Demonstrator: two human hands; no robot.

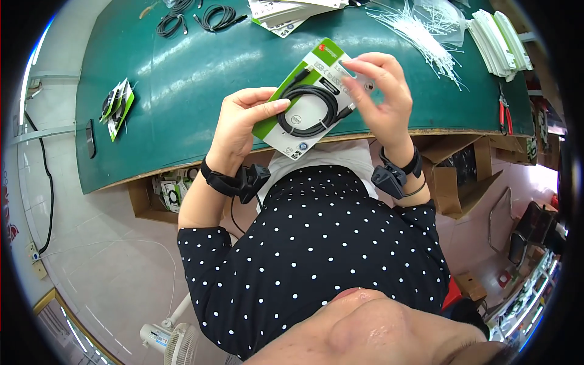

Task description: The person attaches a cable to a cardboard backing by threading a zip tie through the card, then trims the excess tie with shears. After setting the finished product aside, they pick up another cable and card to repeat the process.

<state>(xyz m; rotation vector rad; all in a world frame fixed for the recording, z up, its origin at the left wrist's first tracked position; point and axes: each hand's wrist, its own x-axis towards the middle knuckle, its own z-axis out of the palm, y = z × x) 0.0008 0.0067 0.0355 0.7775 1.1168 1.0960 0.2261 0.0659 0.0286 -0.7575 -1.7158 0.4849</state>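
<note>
My left hand (246, 118) grips the lower left edge of a cardboard backing card (291, 146), thumb on its face. The card is white and green and tilts above the table's near edge. A coiled black cable (333, 100) lies on its front, one plug near the top and the other at the right. White ties appear to cross the coil. At the card's upper right, my right hand (389, 91) has its thumb and index fingertips apart, slightly blurred, in front of the card. Nothing shows between them.
On the green table (182, 91) lie white cable ties (420, 39), stacked cards (499, 45), loose black cables (219, 18), and carded cables (118, 109). Red-handled pliers (505, 115) rest at the right edge. Cardboard boxes (450, 188) stand below. A fan (179, 344) is lower left.
</note>
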